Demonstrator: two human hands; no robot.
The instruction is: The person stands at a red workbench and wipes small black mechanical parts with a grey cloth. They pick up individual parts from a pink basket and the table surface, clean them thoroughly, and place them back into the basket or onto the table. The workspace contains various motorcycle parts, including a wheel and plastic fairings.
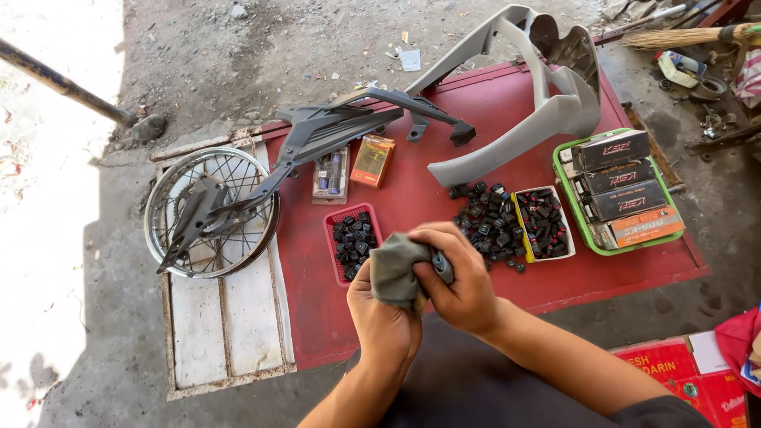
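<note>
1. The left hand (386,317) is clenched around a grey rag (394,269), bunched over the near edge of the red tabletop (412,198).
2. The right hand (460,277) grips a small rounded grey part (443,267), pressed into the rag; most of the part is hidden by fingers and cloth.
3. By the look of it, the step in hand is wiping the part clean.
4. Just beyond the hands, a red tray (353,238) holds small black parts; a loose black pile (485,222) and a yellow-rimmed tray (544,223) of the same lie to its right.
5. A green tray (577,208) of boxes sits at the right edge; grey (547,111) and black (349,127) panels lie along the far edge, and a spoked wheel (210,210) rests off the left edge.
6. A next move would call for turning the part inside the rag while keeping a firm pinch.
</note>
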